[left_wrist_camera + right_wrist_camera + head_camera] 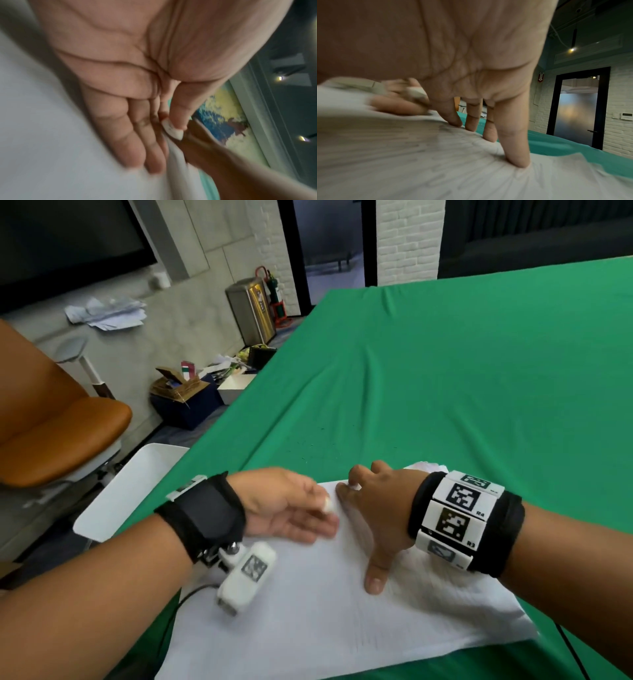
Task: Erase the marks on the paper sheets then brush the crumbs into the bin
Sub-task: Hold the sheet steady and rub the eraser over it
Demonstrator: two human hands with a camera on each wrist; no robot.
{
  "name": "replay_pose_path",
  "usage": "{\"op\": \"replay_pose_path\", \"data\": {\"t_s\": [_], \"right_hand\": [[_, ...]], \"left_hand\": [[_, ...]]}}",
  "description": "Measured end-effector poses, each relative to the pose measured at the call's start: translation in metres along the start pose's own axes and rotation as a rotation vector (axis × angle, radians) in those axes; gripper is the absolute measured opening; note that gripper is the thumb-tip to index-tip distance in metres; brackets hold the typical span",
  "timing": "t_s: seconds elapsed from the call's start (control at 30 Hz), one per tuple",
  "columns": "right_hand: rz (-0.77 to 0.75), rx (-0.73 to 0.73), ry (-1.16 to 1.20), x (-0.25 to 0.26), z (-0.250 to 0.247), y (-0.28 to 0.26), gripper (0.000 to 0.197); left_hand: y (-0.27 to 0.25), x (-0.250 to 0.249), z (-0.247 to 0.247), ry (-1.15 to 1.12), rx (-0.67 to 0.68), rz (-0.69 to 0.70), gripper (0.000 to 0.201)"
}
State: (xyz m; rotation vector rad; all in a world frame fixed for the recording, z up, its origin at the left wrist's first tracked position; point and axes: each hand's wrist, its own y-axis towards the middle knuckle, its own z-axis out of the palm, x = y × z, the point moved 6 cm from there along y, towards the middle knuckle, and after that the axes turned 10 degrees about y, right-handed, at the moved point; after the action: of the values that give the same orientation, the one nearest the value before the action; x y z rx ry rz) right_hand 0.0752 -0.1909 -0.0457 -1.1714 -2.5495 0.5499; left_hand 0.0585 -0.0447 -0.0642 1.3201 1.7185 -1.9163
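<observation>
Left hand (284, 505) pinches a white eraser (328, 505) at the far edge of the paper sheets (318, 604) — near end of the green surface (445, 378). Right hand (373, 501) — fingers (513, 135) spread, pressing the sheets flat. White bin (126, 491) at left.

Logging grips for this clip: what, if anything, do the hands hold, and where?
The left hand pinches a small white eraser between thumb and fingers, its tip sticking out. The right hand holds nothing; its straight fingers press the paper.
</observation>
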Motion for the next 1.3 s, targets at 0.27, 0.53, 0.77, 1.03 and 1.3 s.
{"op": "replay_pose_path", "data": {"t_s": [0.27,0.53,0.77,1.03,1.3], "right_hand": [[-0.009,0.007,-0.009,-0.001,0.001,0.002,0.144],[0.014,0.016,-0.01,0.0,0.001,-0.003,0.146],[0.026,0.006,0.007,0.0,-0.001,-0.008,0.142],[0.029,-0.03,-0.023,-0.003,-0.003,-0.005,0.127],[0.043,0.031,0.059,-0.004,0.005,-0.012,0.131]], "left_hand": [[-0.012,-0.033,-0.026,0.037,-0.306,0.201,0.002],[-0.005,-0.033,-0.047,-0.049,-0.546,0.29,0.004],[-0.034,-0.029,-0.027,0.095,-0.385,0.249,0.002],[-0.055,-0.021,-0.018,0.256,-0.334,0.218,0.002],[-0.044,-0.006,-0.001,0.643,-0.322,0.135,0.009]]}}
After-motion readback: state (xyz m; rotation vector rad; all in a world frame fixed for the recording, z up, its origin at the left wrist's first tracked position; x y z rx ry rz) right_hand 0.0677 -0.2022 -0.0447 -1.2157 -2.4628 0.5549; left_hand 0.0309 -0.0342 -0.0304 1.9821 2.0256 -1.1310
